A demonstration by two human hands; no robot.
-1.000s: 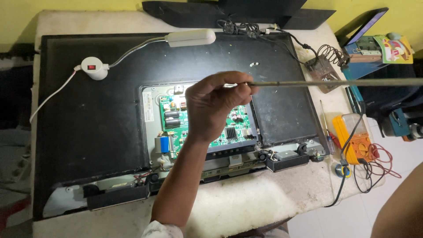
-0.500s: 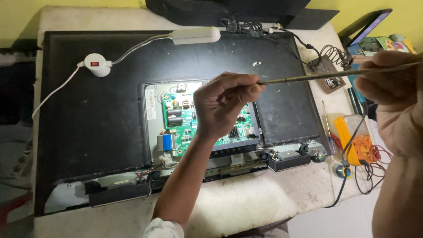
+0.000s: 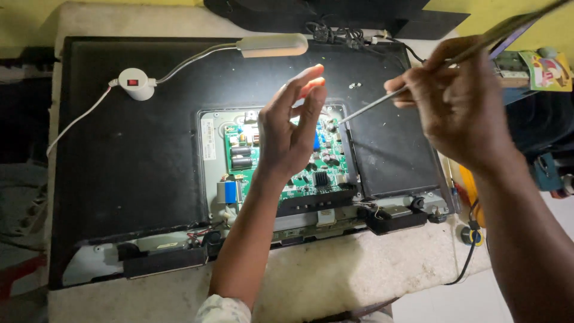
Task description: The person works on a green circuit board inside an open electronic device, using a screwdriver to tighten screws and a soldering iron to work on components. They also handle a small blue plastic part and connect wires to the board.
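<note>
Head view: we see the left hand (image 3: 293, 134) open, fingers spread and upright, holding nothing, hovering over the green circuit board (image 3: 311, 164) at centre. The right hand (image 3: 460, 104), at two o'clock from the board, is pinched on a long thin metal rod (image 3: 373, 104); its tip points toward the board's upper right corner. The gooseneck lamp (image 3: 272, 45) lies at twelve o'clock on the black television back panel (image 3: 131, 167).

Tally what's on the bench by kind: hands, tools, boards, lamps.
Hands: 2, left hand open, right hand gripping the rod
Thin metal rod: 1
Green circuit board: 1
White gooseneck lamp: 1
Total: 5
</note>
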